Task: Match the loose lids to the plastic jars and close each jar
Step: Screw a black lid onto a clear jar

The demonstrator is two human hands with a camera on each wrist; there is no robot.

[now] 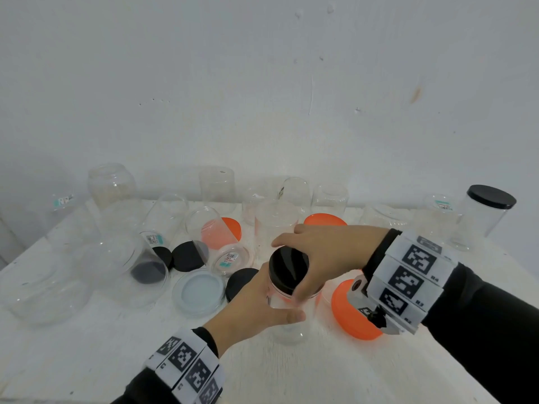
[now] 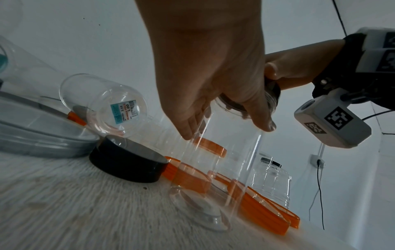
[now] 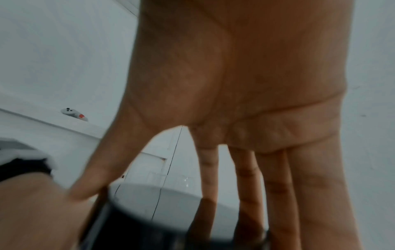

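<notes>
A clear plastic jar [image 1: 287,316] stands upright near the table's middle front. My left hand [image 1: 262,301] wraps its upper wall, thumb in front. A black lid [image 1: 287,268] sits on its mouth, and my right hand [image 1: 318,255] grips that lid from above with thumb and fingers around its rim. In the left wrist view the jar [image 2: 224,169] is see-through with my left hand [image 2: 213,84] round its shoulder. In the right wrist view the lid [image 3: 166,211] lies under my fingers [image 3: 275,194].
Several empty clear jars stand or lie across the back and left of the white table [image 1: 291,374]. Loose lids lie about: black [image 1: 189,256], black [image 1: 240,282], orange [image 1: 353,313], orange [image 1: 325,220], a clear one [image 1: 198,293]. A black-lidded jar [image 1: 484,214] stands far right.
</notes>
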